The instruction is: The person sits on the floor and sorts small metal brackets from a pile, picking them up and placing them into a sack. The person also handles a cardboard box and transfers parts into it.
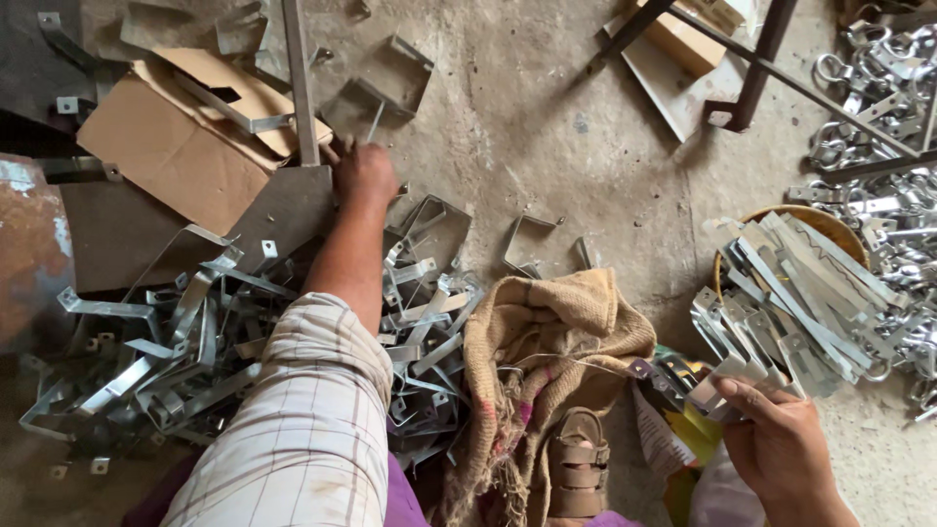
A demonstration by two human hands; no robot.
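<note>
Taking the brown burlap sack [547,342] at bottom centre as my landmark and reading left to right: left of it lies a heap of bent grey sheet-metal brackets [195,351]. My left hand [364,174] reaches up and left of the sack beyond that heap, fingers curled shut around a thin grey metal strip [375,122] whose long axis points away from me. Right of the sack, my right hand [776,439] pinches flat silver metal straps [727,376], just below a basket stacked with straps [791,293].

Pale checked short sleeve [303,420] with thin reddish lines, purple garment [405,498] beneath, brown strapped sandal [578,464]
</note>
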